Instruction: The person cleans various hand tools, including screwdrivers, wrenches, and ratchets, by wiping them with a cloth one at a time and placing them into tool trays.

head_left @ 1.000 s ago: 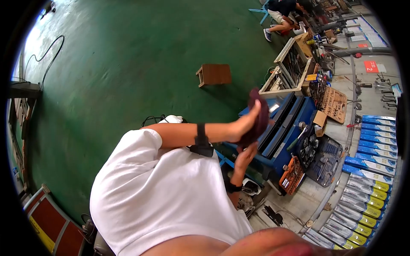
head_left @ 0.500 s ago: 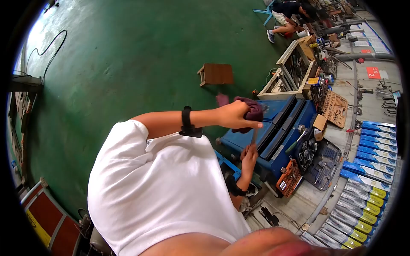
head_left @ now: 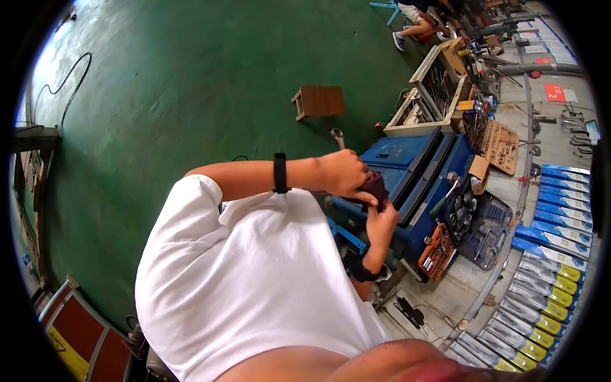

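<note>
A combination wrench (head_left: 338,135) pokes out beyond the back of my left hand, its ring end pointing up and away. My left hand (head_left: 344,173) is closed around a dark maroon cloth (head_left: 377,185), which is bunched around the wrench's shank. Right beside it, my right hand (head_left: 381,227) is closed at the lower end of the wrench, its fingertips against the cloth. The cloth and fingers hide that end. Both hands are in front of a blue tool cabinet (head_left: 396,151).
On the bench to the right lie an orange socket set (head_left: 438,253), a dark open tool case (head_left: 487,230) and rows of boxed items (head_left: 554,245). A wooden stool (head_left: 321,102) stands on the green floor. Beyond a wooden frame box (head_left: 439,95), another person (head_left: 417,22) crouches.
My left hand and the cloth have slid down the wrench towards my right hand, so the ring end now shows. My right hand has risen slightly to meet them.
</note>
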`<state>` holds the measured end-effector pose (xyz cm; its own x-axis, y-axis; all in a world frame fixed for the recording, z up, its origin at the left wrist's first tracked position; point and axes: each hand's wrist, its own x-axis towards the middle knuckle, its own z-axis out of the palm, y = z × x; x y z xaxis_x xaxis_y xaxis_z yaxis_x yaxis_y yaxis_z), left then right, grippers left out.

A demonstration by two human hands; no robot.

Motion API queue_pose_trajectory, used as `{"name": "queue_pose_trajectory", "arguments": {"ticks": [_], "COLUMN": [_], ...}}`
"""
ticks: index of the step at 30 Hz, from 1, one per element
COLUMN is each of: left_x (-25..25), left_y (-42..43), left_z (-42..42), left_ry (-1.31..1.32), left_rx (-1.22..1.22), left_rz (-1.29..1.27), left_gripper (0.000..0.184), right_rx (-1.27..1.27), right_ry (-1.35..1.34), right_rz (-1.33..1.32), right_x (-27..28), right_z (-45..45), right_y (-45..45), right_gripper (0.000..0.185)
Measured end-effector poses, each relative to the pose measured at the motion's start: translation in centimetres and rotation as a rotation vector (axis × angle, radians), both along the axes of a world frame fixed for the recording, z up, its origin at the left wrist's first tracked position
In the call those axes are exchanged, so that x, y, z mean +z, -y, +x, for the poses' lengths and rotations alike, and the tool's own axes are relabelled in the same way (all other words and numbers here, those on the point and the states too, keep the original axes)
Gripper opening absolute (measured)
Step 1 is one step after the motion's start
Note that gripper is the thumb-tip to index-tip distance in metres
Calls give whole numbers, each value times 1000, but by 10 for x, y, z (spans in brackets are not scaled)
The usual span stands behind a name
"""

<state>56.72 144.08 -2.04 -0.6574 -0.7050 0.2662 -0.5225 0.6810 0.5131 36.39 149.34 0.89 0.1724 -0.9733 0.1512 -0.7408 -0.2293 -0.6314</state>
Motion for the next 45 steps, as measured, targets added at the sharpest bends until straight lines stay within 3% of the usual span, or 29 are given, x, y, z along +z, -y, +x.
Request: {"name": "queue_pose_trajectory", "arguments": {"ticks": [4,6,10,14,16,18,19,21,22,24,27,30,33,37,41,45], "left_x": [6,4,3,9,17,20,15,21,28,38,20,10,22,11,14,12], "left_y": [1,-5,-8,-12,-13,-18,-19,-26,-30,-37,-43,-36,-36,-37,-44,-41], "left_z": [25,34,64,78,88,90,86,83,81,74,47,28,26,25,17,35], "left_ry": [-44,-120,-113,-263,-243,-307,-455,-554,-615,-533,-567,-362,-142,-250,-157,-246], "left_rx": [-19,84,184,341,351,339,303,219,164,32,-48,-62,-262,-231,-204,-101], "left_rz": [-116,-481,-409,-172,-203,310,250,448,526,496,299,6,173,53,52,84], "left_gripper": [60,54,40,43,46,50,51,49,49,49,51,54,51,57,59,47], "right_rx": [-43,-40,-70,-6,-80,-140,-136,-64,-73,-7,6,-22,-92,-204,-60,8], "right_ry": [-37,-50,-23,24,-4,91,104,-150,-146,-377,-333,-265,-156,-124,-177,-107], "right_rz": [57,59,86,67,6,68,66,149,149,89,39,-12,-43,-5,-116,-113], "right_x": [19,23,27,36,38,32,33,44,44,45,41,47,54,66,57,48], "right_z": [-15,-25,-28,-29,-44,-61,-57,-50,-45,-31,-2,-8,-45,-68,-19,4], "right_y": [-11,-16,-27,-40,-49,-57,-52,-47,-46,-36,-22,-20,-26,-42,-22,-14], "right_gripper": [39,41,39,35,37,46,46,47,47,48,48,46,41,43,40,43]}}
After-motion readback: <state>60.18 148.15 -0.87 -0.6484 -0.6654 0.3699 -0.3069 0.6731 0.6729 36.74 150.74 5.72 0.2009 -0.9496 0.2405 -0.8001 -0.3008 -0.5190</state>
